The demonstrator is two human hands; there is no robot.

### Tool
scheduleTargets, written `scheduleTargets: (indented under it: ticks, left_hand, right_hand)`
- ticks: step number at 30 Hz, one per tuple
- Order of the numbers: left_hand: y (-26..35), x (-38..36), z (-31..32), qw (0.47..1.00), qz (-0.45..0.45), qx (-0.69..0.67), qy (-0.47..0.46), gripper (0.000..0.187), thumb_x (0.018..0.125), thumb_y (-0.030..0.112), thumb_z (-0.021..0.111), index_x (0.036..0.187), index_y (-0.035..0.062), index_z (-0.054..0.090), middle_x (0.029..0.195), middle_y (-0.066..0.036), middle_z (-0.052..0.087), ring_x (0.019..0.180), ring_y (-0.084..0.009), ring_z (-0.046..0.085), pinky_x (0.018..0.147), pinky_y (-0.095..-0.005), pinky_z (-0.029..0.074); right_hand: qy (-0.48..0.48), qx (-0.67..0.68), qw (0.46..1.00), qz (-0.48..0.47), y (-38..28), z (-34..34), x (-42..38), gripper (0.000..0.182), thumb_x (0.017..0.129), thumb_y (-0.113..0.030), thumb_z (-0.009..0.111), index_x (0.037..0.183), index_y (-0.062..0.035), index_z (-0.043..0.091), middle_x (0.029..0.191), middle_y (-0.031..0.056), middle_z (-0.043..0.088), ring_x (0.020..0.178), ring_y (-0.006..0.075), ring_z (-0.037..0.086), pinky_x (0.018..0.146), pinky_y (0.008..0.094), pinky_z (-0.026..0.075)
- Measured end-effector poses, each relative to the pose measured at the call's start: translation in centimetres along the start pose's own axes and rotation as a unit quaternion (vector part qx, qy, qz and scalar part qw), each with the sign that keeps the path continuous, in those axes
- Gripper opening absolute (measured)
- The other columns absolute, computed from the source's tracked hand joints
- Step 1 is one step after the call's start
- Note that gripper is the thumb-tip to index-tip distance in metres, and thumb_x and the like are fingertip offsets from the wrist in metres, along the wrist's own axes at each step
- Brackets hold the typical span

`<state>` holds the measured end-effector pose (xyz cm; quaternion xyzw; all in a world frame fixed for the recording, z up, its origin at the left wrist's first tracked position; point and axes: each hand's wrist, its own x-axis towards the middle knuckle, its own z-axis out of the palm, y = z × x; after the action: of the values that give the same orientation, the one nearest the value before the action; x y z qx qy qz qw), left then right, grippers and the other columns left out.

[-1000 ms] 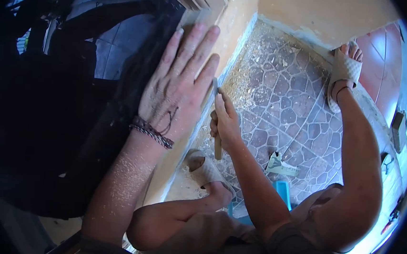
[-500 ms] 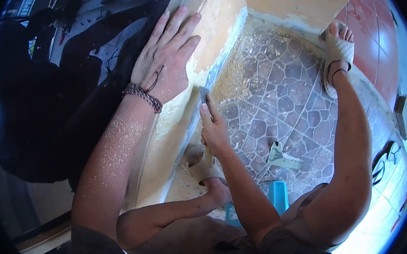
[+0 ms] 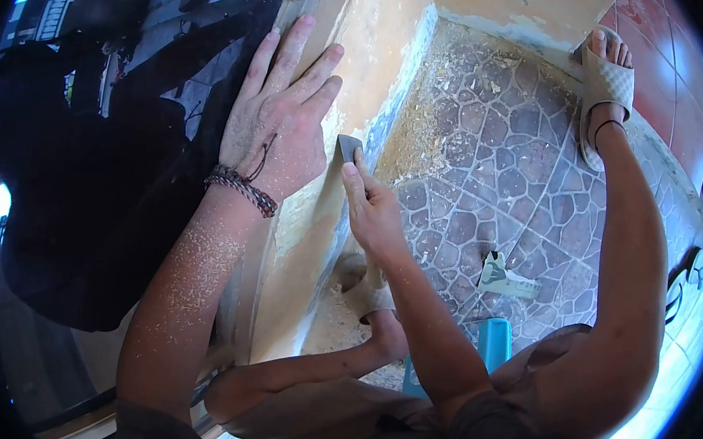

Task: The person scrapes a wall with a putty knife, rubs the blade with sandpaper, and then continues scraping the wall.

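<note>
My left hand [image 3: 281,119] lies with its fingers spread over the window frame's edge, beside the dark glass [image 3: 111,225]. Pale flakes dust its forearm, and a braided bracelet [image 3: 242,188] circles the wrist. Lower and to the right, my right hand [image 3: 375,213] is closed around a scraper [image 3: 347,147]. The scraper's flat metal blade meets the peeling yellow wall [image 3: 296,240], close to a whitish-blue band low on it. Most of the scraper's handle is hidden in my grip.
Paint flakes litter the stone-patterned floor [image 3: 488,164] along the wall. A torn piece of printed card [image 3: 508,280] lies there. A turquoise plastic stool [image 3: 494,342] is under me. My sandalled feet are spread, one near the red tiles [image 3: 644,69]. Flip-flops [image 3: 685,279] rest at the right.
The scraper blade has shifted slightly left and up on the wall, its angle turned a little. My left hand stays pressed at the frame. The whole view has shifted slightly.
</note>
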<state>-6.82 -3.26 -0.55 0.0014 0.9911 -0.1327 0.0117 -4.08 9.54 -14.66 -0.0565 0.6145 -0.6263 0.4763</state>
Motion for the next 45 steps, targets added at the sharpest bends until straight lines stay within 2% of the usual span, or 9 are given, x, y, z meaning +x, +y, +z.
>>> scheduleTargets:
  ticks: [2, 6, 18, 20, 23, 30, 37, 41, 45]
  left_hand:
    - [0.3, -0.3, 0.0, 1.000, 0.002, 0.004, -0.008, 0.028, 0.078, 0.005, 0.054, 0.102, 0.0013, 0.067, 0.134, -0.009, 0.054, 0.140, -0.0314, 0.027, 0.117, -0.0458, 0.018]
    - [0.4, -0.5, 0.0, 1.000, 0.007, 0.019, -0.018, 0.031, 0.078, 0.004, 0.053, 0.106, 0.0025, 0.066, 0.137, -0.008, 0.052, 0.139, -0.0323, 0.027, 0.116, -0.0455, 0.020]
    - [0.1, -0.1, -0.2, 1.000, -0.003, 0.017, -0.014, 0.030, 0.078, 0.003, 0.054, 0.105, 0.0023, 0.067, 0.137, -0.007, 0.051, 0.140, -0.0311, 0.027, 0.116, -0.0454, 0.021]
    - [0.2, -0.2, -0.1, 1.000, 0.003, 0.023, -0.017, 0.030, 0.077, 0.003, 0.054, 0.105, 0.0021, 0.067, 0.137, -0.007, 0.051, 0.140, -0.0310, 0.027, 0.115, -0.0454, 0.021]
    - [0.2, -0.2, 0.0, 1.000, 0.002, 0.025, -0.013, 0.030, 0.077, 0.002, 0.055, 0.104, 0.0020, 0.067, 0.137, -0.008, 0.051, 0.140, -0.0309, 0.027, 0.115, -0.0455, 0.022]
    - [0.5, -0.1, -0.2, 1.000, -0.006, 0.018, -0.023, 0.029, 0.078, 0.002, 0.053, 0.105, 0.0026, 0.067, 0.138, -0.007, 0.051, 0.140, -0.0310, 0.027, 0.116, -0.0456, 0.021]
    - [0.3, -0.4, 0.1, 1.000, -0.004, 0.015, -0.005, 0.027, 0.078, 0.004, 0.054, 0.101, 0.0021, 0.067, 0.133, -0.009, 0.054, 0.139, -0.0301, 0.029, 0.116, -0.0454, 0.020]
    - [0.1, -0.1, 0.2, 1.000, 0.002, -0.008, 0.020, 0.025, 0.076, 0.003, 0.056, 0.097, 0.0010, 0.068, 0.130, -0.011, 0.056, 0.138, -0.0301, 0.031, 0.115, -0.0458, 0.021]
    - [0.1, -0.4, 0.2, 1.000, 0.002, -0.017, 0.021, 0.025, 0.074, 0.000, 0.056, 0.097, 0.0011, 0.067, 0.129, -0.011, 0.057, 0.137, -0.0305, 0.032, 0.115, -0.0456, 0.022]
  right_hand:
    - [0.029, 0.018, 0.997, -0.068, 1.9, 0.8, 0.9, 0.056, 0.097, -0.043, 0.049, 0.136, -0.0034, 0.045, 0.083, 0.0192, 0.064, 0.075, 0.0139, 0.057, 0.075, 0.0291, 0.047]
    - [0.069, 0.034, 0.996, -0.042, 1.2, 1.8, -0.5, 0.056, 0.097, -0.043, 0.049, 0.135, -0.0017, 0.047, 0.095, 0.0244, 0.067, 0.081, 0.0171, 0.064, 0.077, 0.0304, 0.049]
    - [0.048, -0.038, 0.995, -0.076, 1.9, 1.3, 0.0, 0.056, 0.097, -0.047, 0.046, 0.133, -0.0042, 0.049, 0.067, 0.0260, 0.056, 0.059, 0.0287, 0.058, 0.062, 0.0377, 0.046]
    - [0.004, -0.044, 0.999, -0.003, 0.1, 0.0, -0.3, 0.057, 0.097, -0.047, 0.046, 0.133, -0.0042, 0.050, 0.072, 0.0260, 0.060, 0.064, 0.0289, 0.062, 0.065, 0.0371, 0.047]
    - [0.041, -0.017, 0.998, -0.033, 0.7, 0.9, -1.0, 0.058, 0.096, -0.048, 0.046, 0.133, -0.0032, 0.050, 0.079, 0.0251, 0.064, 0.071, 0.0295, 0.064, 0.068, 0.0367, 0.048]
    - [0.015, -0.015, 1.000, 0.007, -2.4, -1.0, 1.1, 0.059, 0.096, -0.048, 0.046, 0.133, -0.0018, 0.049, 0.122, 0.0249, 0.057, 0.093, 0.0326, 0.067, 0.079, 0.0355, 0.049]
    - [0.024, 0.006, 0.999, 0.021, -2.2, -0.4, 1.1, 0.057, 0.097, -0.047, 0.046, 0.131, -0.0019, 0.051, 0.105, 0.0277, 0.062, 0.096, 0.0388, 0.064, 0.082, 0.0378, 0.049]
    - [0.036, -0.035, 0.999, -0.003, -1.0, 1.1, -1.9, 0.058, 0.097, -0.046, 0.046, 0.133, -0.0009, 0.049, 0.099, 0.0298, 0.063, 0.073, 0.0363, 0.065, 0.068, 0.0390, 0.048]
    - [0.007, -0.001, 0.999, 0.036, -3.3, 0.0, -0.5, 0.059, 0.097, -0.046, 0.046, 0.135, -0.0011, 0.047, 0.099, 0.0314, 0.063, 0.086, 0.0369, 0.067, 0.076, 0.0366, 0.049]
